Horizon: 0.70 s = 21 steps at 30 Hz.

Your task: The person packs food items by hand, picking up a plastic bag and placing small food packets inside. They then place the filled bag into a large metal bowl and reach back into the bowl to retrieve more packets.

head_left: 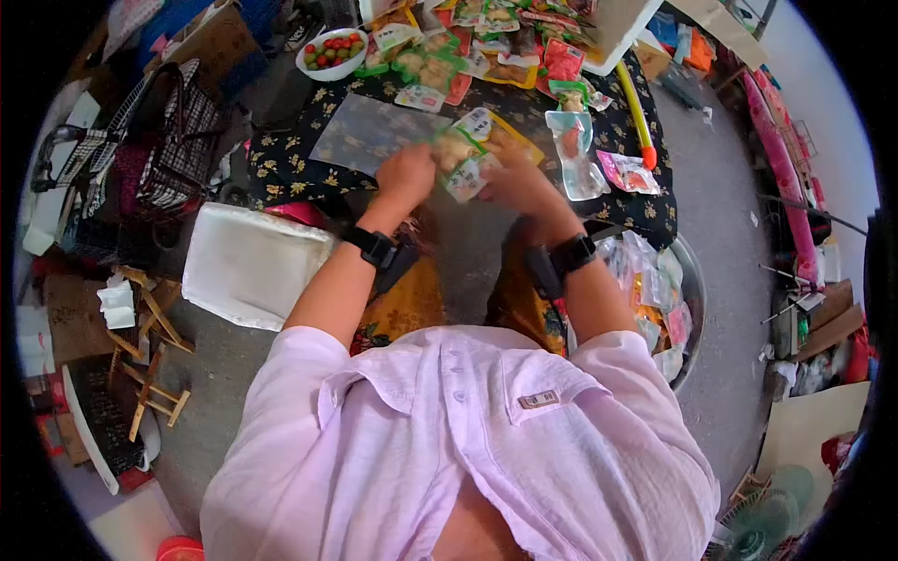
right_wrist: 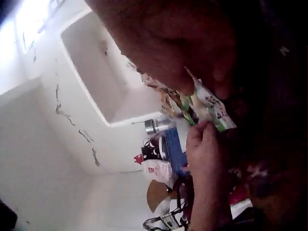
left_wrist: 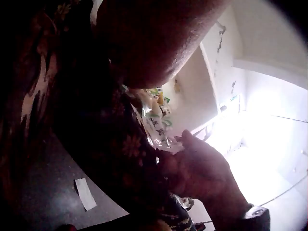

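Observation:
A green-edged clear food packet (head_left: pixel 456 157) with a white label and pale pieces inside is held between the two hands over the near edge of the table. My left hand (head_left: pixel 409 175) pinches its left side. At its right side, my right hand (head_left: pixel 531 190), blurred in the head view, grips it. In the right wrist view the packet (right_wrist: pixel 214 107) sticks out from the right hand's fingers, with the left fingertips at its edge. A yellow-edged packet (head_left: pixel 510 138) lies right behind the hands, and a clear plastic sheet or bag (head_left: pixel 360 131) lies left.
Many food packets (head_left: pixel 435 70) are heaped at the back beside a bowl of red and green fruit (head_left: pixel 332 55). A white foam box (head_left: pixel 248 266) stands at the left, a metal basin of packets (head_left: pixel 694 299) at the right. A yellow stick (head_left: pixel 634 112) lies at the table's right.

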Each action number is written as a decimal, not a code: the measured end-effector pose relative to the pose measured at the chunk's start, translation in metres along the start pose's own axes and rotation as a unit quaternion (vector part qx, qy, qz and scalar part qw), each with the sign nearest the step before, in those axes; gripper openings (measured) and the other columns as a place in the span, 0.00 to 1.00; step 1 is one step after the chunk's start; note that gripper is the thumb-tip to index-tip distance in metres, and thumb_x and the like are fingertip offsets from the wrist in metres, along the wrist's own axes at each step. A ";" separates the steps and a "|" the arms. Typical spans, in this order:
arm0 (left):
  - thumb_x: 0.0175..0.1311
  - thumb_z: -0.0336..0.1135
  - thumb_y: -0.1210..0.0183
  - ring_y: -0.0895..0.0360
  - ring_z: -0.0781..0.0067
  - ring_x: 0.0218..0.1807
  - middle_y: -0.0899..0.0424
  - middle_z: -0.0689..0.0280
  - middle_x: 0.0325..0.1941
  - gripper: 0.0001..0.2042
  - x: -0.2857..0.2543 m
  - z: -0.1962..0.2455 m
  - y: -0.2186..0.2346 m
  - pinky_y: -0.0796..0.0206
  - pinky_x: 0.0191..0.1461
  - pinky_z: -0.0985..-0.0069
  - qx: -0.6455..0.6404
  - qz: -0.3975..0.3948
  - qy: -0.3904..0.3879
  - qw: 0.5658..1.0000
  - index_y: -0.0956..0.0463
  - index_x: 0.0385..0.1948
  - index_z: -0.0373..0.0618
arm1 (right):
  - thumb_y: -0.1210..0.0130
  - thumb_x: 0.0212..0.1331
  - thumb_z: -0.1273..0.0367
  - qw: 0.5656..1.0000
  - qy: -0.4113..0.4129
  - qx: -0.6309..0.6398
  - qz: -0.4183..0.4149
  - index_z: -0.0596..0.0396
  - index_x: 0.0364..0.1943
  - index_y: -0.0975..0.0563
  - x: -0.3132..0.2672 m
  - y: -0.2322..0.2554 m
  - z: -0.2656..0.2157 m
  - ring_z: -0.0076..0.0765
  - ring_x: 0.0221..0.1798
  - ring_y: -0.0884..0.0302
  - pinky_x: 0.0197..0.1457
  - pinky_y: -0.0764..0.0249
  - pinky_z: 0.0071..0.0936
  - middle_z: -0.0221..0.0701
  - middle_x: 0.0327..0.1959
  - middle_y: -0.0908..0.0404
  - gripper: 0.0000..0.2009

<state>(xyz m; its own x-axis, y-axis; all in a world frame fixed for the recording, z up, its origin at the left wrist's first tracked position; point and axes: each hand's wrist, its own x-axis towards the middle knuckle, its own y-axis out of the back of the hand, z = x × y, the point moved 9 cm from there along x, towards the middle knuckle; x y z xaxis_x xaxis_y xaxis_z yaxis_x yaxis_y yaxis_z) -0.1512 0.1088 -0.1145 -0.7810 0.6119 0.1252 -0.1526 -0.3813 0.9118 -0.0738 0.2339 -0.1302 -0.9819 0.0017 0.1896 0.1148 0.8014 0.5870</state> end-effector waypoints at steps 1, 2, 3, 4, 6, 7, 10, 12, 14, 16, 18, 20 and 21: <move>0.51 0.35 0.60 0.32 0.51 0.32 0.28 0.56 0.29 0.10 0.000 0.001 0.003 0.40 0.33 0.59 -0.003 0.026 -0.009 1.000 0.31 0.29 0.44 | 0.47 0.39 0.67 0.995 -0.047 0.082 0.040 0.55 0.29 0.28 -0.006 0.002 -0.004 0.39 0.35 0.30 0.36 0.34 0.30 0.36 0.32 0.27 0.11; 0.49 0.34 0.60 0.31 0.51 0.32 0.27 0.56 0.29 0.09 -0.001 0.002 0.004 0.39 0.32 0.59 -0.006 0.053 -0.018 0.998 0.32 0.27 0.44 | 0.46 0.38 0.68 0.992 -0.072 0.083 0.057 0.55 0.29 0.28 -0.008 0.005 -0.012 0.39 0.35 0.31 0.36 0.34 0.30 0.35 0.32 0.27 0.11; 0.48 0.34 0.60 0.31 0.52 0.32 0.27 0.56 0.28 0.08 -0.003 0.003 0.010 0.39 0.32 0.59 -0.008 0.080 -0.027 0.996 0.32 0.26 0.45 | 0.45 0.36 0.69 0.991 -0.077 0.082 0.075 0.54 0.29 0.28 -0.006 0.006 -0.016 0.40 0.35 0.31 0.37 0.34 0.30 0.36 0.32 0.28 0.11; 0.50 0.35 0.60 0.31 0.52 0.33 0.27 0.57 0.30 0.09 -0.002 0.002 0.008 0.39 0.33 0.59 -0.011 0.064 -0.023 0.998 0.32 0.29 0.44 | 0.45 0.35 0.69 0.989 -0.082 0.081 0.092 0.54 0.29 0.28 -0.005 0.007 -0.020 0.42 0.36 0.32 0.37 0.35 0.31 0.36 0.32 0.28 0.12; 0.53 0.37 0.60 0.32 0.53 0.36 0.28 0.58 0.35 0.12 -0.001 0.001 0.007 0.40 0.37 0.61 -0.016 0.034 -0.015 0.999 0.32 0.36 0.43 | 0.44 0.32 0.69 0.993 -0.035 0.022 0.114 0.53 0.28 0.28 0.004 0.010 -0.022 0.45 0.37 0.33 0.38 0.35 0.32 0.38 0.32 0.29 0.13; 0.53 0.37 0.59 0.32 0.53 0.36 0.28 0.58 0.35 0.12 -0.001 0.001 0.011 0.40 0.37 0.61 -0.022 0.044 -0.014 0.999 0.32 0.35 0.44 | 0.44 0.32 0.69 0.992 -0.003 -0.036 0.122 0.53 0.28 0.28 0.007 0.013 -0.028 0.46 0.37 0.33 0.38 0.34 0.32 0.38 0.32 0.29 0.13; 0.53 0.37 0.59 0.32 0.53 0.36 0.28 0.57 0.34 0.12 -0.003 0.005 0.023 0.40 0.37 0.62 -0.039 0.066 -0.026 0.997 0.31 0.35 0.43 | 0.46 0.37 0.67 0.952 0.122 -0.269 0.078 0.53 0.29 0.28 0.016 0.008 -0.046 0.42 0.36 0.32 0.36 0.34 0.31 0.37 0.32 0.30 0.12; 0.53 0.36 0.58 0.32 0.52 0.36 0.28 0.57 0.34 0.11 -0.004 0.010 0.028 0.40 0.36 0.62 -0.051 0.074 -0.055 0.994 0.31 0.34 0.43 | 0.45 0.36 0.66 0.943 0.165 -0.289 0.024 0.53 0.29 0.29 0.024 0.001 -0.047 0.43 0.35 0.32 0.37 0.34 0.32 0.37 0.31 0.30 0.13; 0.51 0.37 0.58 0.32 0.52 0.34 0.28 0.57 0.30 0.10 -0.006 0.013 0.033 0.40 0.35 0.61 -0.072 0.124 -0.083 0.986 0.31 0.32 0.46 | 0.45 0.36 0.65 0.950 0.150 -0.265 0.070 0.53 0.31 0.30 0.028 0.006 -0.047 0.44 0.36 0.32 0.38 0.35 0.33 0.37 0.32 0.30 0.14; 0.51 0.37 0.57 0.32 0.52 0.33 0.28 0.57 0.29 0.09 -0.006 0.011 0.033 0.40 0.34 0.61 -0.092 0.149 -0.096 0.980 0.31 0.31 0.47 | 0.45 0.36 0.65 0.948 0.109 -0.281 0.098 0.51 0.32 0.30 0.031 0.008 -0.056 0.45 0.38 0.32 0.38 0.35 0.34 0.37 0.32 0.30 0.15; 0.50 0.36 0.57 0.32 0.53 0.34 0.28 0.57 0.29 0.09 -0.004 0.006 0.031 0.40 0.34 0.61 -0.110 0.151 -0.091 0.978 0.31 0.31 0.47 | 0.45 0.37 0.65 0.935 0.043 -0.336 0.105 0.50 0.34 0.31 0.029 0.006 -0.069 0.46 0.39 0.33 0.37 0.35 0.34 0.37 0.33 0.30 0.16; 0.50 0.35 0.57 0.32 0.53 0.34 0.28 0.57 0.29 0.09 -0.007 0.008 0.034 0.40 0.34 0.61 -0.109 0.156 -0.108 0.976 0.30 0.30 0.47 | 0.46 0.38 0.66 0.988 -0.079 -0.054 0.119 0.50 0.33 0.30 0.048 -0.012 -0.008 0.46 0.40 0.32 0.37 0.35 0.34 0.38 0.34 0.30 0.14; 0.50 0.35 0.58 0.32 0.53 0.34 0.28 0.57 0.29 0.09 -0.009 0.009 0.036 0.40 0.34 0.61 -0.108 0.158 -0.116 0.975 0.30 0.29 0.47 | 0.47 0.39 0.67 0.986 -0.130 0.002 0.104 0.51 0.33 0.30 0.048 -0.016 0.001 0.46 0.39 0.32 0.37 0.35 0.34 0.38 0.35 0.30 0.13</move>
<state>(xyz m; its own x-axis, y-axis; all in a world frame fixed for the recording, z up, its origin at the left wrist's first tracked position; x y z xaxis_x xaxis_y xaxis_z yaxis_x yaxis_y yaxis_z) -0.1443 0.0956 -0.0798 -0.6559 0.5709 0.4939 -0.0703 -0.6976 0.7130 -0.1233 0.2216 -0.1317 -0.9426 0.3192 0.0977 0.3179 0.7693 0.5542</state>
